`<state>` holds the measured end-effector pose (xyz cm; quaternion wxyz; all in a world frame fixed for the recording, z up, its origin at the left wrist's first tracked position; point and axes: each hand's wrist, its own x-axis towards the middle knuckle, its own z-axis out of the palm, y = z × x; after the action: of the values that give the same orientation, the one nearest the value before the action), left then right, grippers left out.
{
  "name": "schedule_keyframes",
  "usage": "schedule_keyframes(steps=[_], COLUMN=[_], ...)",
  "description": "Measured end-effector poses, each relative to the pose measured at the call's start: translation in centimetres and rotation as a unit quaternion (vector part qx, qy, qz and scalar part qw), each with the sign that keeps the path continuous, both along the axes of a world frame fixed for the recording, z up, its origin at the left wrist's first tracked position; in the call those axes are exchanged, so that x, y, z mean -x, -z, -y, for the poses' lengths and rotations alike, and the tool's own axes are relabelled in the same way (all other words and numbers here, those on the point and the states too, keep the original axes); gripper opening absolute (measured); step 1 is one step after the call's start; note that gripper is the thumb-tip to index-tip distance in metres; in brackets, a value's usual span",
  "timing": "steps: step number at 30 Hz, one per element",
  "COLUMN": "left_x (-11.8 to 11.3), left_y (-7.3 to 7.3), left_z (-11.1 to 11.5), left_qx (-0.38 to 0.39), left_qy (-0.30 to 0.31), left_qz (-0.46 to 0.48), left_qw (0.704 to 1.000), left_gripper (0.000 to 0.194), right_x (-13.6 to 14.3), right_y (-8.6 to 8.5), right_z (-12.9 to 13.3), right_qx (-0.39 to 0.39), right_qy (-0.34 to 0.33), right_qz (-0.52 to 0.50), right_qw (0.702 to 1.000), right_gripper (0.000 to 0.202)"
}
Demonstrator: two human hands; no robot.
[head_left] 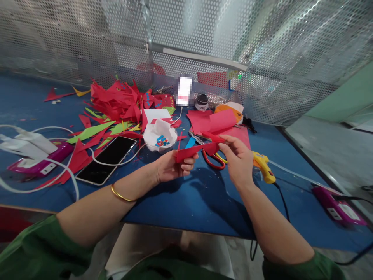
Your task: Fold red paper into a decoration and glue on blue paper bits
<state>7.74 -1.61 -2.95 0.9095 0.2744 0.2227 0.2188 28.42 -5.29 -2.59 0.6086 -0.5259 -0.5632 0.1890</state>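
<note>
A folded piece of red paper point(198, 149) is stretched between my two hands above the blue table. My left hand point(175, 166) has its fingers curled round the paper's left end. At the right end, my right hand point(236, 157) pinches the paper between thumb and fingers. Scissors with red handles point(214, 161) lie just beneath the paper, partly covered by it, beside a yellow handle. Behind my left hand stands a bowl with a white lining point(148, 136), holding small blue and red bits.
Red and green paper scraps point(116, 101) pile up at the back left. A black phone point(107, 160), white cables and a purple power strip point(55, 157) lie left. Red sheets point(198, 119) lie behind my hands. A yellow glue gun point(265, 167) and another purple strip point(335, 206) are right.
</note>
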Motion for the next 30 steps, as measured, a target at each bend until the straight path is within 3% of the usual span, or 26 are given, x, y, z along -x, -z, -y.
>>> schedule_keyframes(steps=[5, 7, 9, 12, 14, 15, 17, 18, 19, 20, 24, 28, 30], left_x=[-0.4, -0.7, -0.9, -0.8, -0.6, -0.5, -0.3, -0.3, -0.3, -0.3, -0.3, -0.6, -0.7], left_y=[-0.2, -0.1, 0.0, -0.2, -0.7, -1.1, -1.6, -1.8, -1.9, -1.9, -1.4, -0.8, -1.0], left_z=[0.2, 0.2, 0.1, 0.5, 1.1, 1.4, 2.0, 2.2, 2.2, 2.1, 1.4, 1.6, 1.9], left_qx=[-0.049, -0.086, -0.139, -0.249, -0.345, -0.411, -0.550, -0.604, -0.636, -0.649, -0.611, -0.622, -0.632], left_qy=[-0.039, -0.100, -0.213, -0.438, -0.524, -0.539, -0.502, -0.467, -0.426, -0.383, -0.236, -0.191, -0.202], left_qz=[-0.081, -0.137, -0.196, -0.238, -0.237, -0.241, -0.286, -0.307, -0.325, -0.341, -0.389, -0.382, -0.379], left_qw=[0.995, 0.982, 0.947, 0.830, 0.742, 0.695, 0.603, 0.568, 0.555, 0.562, 0.647, 0.657, 0.645], left_gripper=[0.027, 0.036, 0.038, 0.028, 0.025, 0.025, 0.018, 0.014, 0.010, 0.010, 0.016, 0.013, 0.017], right_x=[0.3, 0.1, -0.2, -0.4, -0.3, -0.1, 0.3, 0.6, 0.8, 1.0, 1.4, 1.3, 1.3], right_y=[-0.1, -0.2, -0.1, -0.1, -0.1, -0.1, -0.2, -0.2, -0.2, -0.2, 0.0, 0.1, 0.0], right_z=[0.1, -0.1, -0.3, -0.5, -0.3, -0.1, 0.3, 0.5, 0.7, 0.9, 1.1, 1.2, 1.1], right_qx=[0.048, 0.043, 0.028, 0.001, 0.002, 0.014, 0.054, 0.077, 0.096, 0.111, 0.138, 0.159, 0.162], right_qy=[-0.008, 0.005, 0.026, 0.059, 0.055, 0.040, -0.013, -0.044, -0.071, -0.090, -0.095, -0.102, -0.103], right_qz=[-0.099, -0.126, -0.151, -0.171, -0.158, -0.148, -0.128, -0.120, -0.112, -0.104, -0.079, -0.048, -0.043], right_qw=[0.994, 0.991, 0.988, 0.984, 0.986, 0.988, 0.990, 0.989, 0.987, 0.984, 0.983, 0.981, 0.980], right_gripper=[0.014, 0.016, 0.016, 0.016, 0.016, 0.016, 0.018, 0.019, 0.019, 0.020, 0.023, 0.025, 0.024])
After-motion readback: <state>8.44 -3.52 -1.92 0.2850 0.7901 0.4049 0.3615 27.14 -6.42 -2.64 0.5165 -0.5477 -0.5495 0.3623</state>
